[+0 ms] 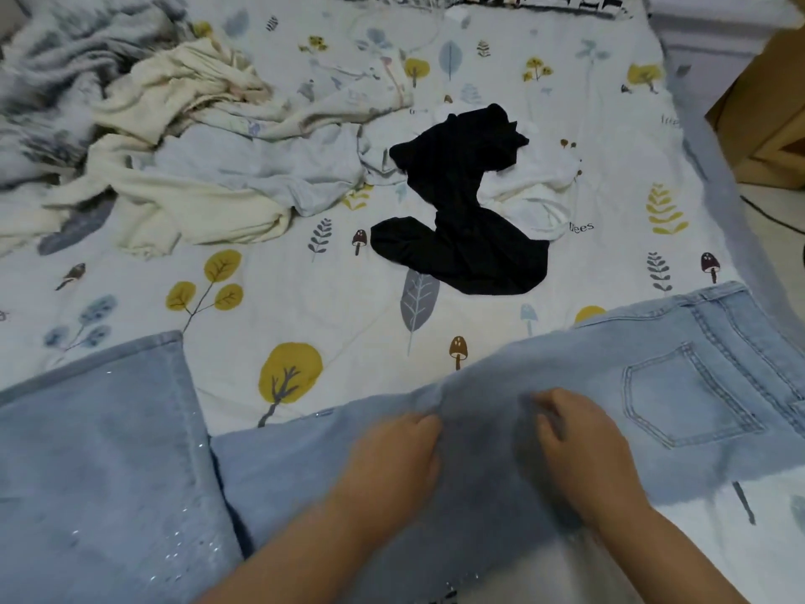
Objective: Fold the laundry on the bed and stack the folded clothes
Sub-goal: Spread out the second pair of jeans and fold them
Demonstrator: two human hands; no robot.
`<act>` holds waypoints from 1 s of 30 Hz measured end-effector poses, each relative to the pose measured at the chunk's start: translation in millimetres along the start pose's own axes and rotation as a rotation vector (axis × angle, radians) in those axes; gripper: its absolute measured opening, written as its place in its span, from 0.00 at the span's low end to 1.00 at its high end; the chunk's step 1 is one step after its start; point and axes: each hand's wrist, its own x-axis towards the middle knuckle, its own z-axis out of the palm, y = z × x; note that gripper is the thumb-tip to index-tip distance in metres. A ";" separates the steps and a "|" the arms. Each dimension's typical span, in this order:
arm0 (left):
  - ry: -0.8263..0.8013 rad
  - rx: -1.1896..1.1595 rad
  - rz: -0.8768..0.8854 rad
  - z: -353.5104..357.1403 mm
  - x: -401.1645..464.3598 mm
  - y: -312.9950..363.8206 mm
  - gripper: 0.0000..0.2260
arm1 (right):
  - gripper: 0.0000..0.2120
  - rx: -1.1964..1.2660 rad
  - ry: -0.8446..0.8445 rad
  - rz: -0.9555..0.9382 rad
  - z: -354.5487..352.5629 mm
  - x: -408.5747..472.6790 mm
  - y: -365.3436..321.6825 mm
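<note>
Leaning over the near edge of the bed (pixel 435 58), the person has both hands down on a pair of light blue jeans (pixel 588 355) spread across the printed sheet. The left hand (pixel 392 455) and the right hand (pixel 579 438) sit close together near the middle of the denim, fingers curled under and seeming to pinch up a ridge of cloth between them, though blur at the fingertips makes the exact hold hard to read. My guess is that they are gathering the fabric there to start a fold, with the waist and its stitched back pocket (pixel 684 394) lying out to the right and the leg running left, where the lower part is already turned back toward the far side. That turned-back leg (pixel 96 451) carries small glittery flecks and a plain hem, and the denim looks stiff and heavy enough to hold a crease

Farther up the bed, a limp black garment (pixel 461 220) lies twisted, thin and stretchy by the look of it, partly over something white (pixel 531 185). To the left a rumpled heap of cream and pale blue clothes (pixel 204 167) waits unfolded, soft and crumpled, beside a fuzzy grey blanket (pixel 56 67). No folded stack shows anywhere, so the job looks barely begun
</note>
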 end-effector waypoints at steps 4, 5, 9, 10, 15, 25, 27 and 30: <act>0.048 0.034 -0.076 -25.0 -27.7 -34.4 0.09 | 0.09 -0.004 -0.153 -0.097 22.7 -22.9 -51.6; 0.044 0.075 -0.097 -31.0 -34.3 -45.8 0.09 | 0.09 -0.018 -0.198 -0.119 28.9 -27.9 -64.0; -0.079 0.328 -0.199 -47.1 -59.1 -102.4 0.10 | 0.08 0.000 -0.294 -0.212 57.1 -46.4 -109.0; -0.111 0.377 -0.217 -49.0 -64.8 -118.3 0.12 | 0.07 0.014 -0.300 -0.229 65.2 -50.4 -119.9; -0.196 0.393 -0.322 -49.0 -90.8 -181.2 0.16 | 0.08 0.058 -0.306 -0.311 112.3 -65.9 -178.8; -0.010 0.325 -0.429 -69.0 -133.5 -211.4 0.15 | 0.13 0.334 -0.567 -0.158 168.2 -84.6 -278.7; 0.223 0.106 -0.478 -78.4 -148.9 -217.0 0.14 | 0.11 0.296 -0.498 -0.285 162.8 -98.1 -288.1; 0.692 -0.384 -0.649 -101.6 -171.6 -240.6 0.15 | 0.12 0.142 -0.174 -0.709 159.6 -134.8 -299.8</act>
